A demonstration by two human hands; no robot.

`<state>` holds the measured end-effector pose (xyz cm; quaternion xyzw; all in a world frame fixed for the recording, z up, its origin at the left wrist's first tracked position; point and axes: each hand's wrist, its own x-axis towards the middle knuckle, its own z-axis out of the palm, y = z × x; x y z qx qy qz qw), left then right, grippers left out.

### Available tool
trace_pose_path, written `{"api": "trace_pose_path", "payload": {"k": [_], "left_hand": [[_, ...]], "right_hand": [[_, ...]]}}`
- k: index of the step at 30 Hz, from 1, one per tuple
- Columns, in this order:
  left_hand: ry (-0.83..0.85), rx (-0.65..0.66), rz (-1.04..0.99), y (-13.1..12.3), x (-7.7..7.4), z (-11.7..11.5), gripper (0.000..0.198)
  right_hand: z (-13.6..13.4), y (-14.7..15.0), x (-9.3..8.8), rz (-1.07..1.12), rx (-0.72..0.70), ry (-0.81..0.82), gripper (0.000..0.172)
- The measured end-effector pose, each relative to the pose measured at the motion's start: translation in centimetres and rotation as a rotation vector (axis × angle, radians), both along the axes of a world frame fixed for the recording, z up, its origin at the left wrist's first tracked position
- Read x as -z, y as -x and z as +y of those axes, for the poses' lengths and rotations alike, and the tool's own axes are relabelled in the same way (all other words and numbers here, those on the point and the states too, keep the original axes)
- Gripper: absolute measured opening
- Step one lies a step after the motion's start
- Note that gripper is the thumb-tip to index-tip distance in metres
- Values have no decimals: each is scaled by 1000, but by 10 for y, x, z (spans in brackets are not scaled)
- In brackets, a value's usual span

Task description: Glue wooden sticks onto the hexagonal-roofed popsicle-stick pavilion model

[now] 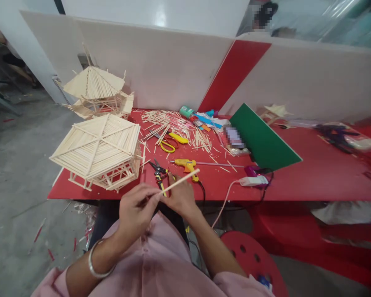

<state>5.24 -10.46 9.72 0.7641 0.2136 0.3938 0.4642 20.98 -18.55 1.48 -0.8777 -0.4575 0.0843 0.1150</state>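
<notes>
A thin pale wooden stick (182, 180) is pinched between the thumb and fingers of my left hand (139, 206). It slants up to the right, passing in front of my right hand (181, 194). My right hand is at the table's front edge, its fingers around the yellow-and-black handles of small cutting pliers (157, 168); part of this grip is hidden. The pliers' dark jaws point away from me. Just beyond lies a yellow hot glue gun (185, 164) with a glue stick in its back. To the left stands a six-sided stick-built model (100, 142) with a slatted roof.
Behind it stands another stick model (94, 84). Loose sticks (163, 119), yellow-handled scissors (167, 146) and a green tape roll (186, 111) lie on the red table (297, 181). A green board (262, 138) leans right, near a white power strip (253, 181) with cords. A red stool (250, 251) stands below.
</notes>
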Motion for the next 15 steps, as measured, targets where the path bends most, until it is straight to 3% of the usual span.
{"api": "trace_pose_path", "payload": {"k": [3, 6, 10, 11, 13, 15], "left_hand": [[479, -24, -22, -32, 30, 0, 19], [804, -67, -53, -51, 46, 3, 33], [852, -125, -77, -62, 54, 8, 41], [854, -141, -80, -64, 56, 10, 41], [852, -167, -79, -68, 61, 13, 40], [841, -184, -69, -73, 66, 15, 38]], "right_hand": [[9, 4, 2, 131, 29, 48, 99], [3, -23, -6, 411, 23, -14, 86], [-37, -53, -14, 684, -30, -23, 41], [-51, -54, -12, 792, -42, -42, 38], [-75, -47, -6, 1345, 44, -251, 43], [-91, -35, 1, 1613, 173, -325, 47]]}}
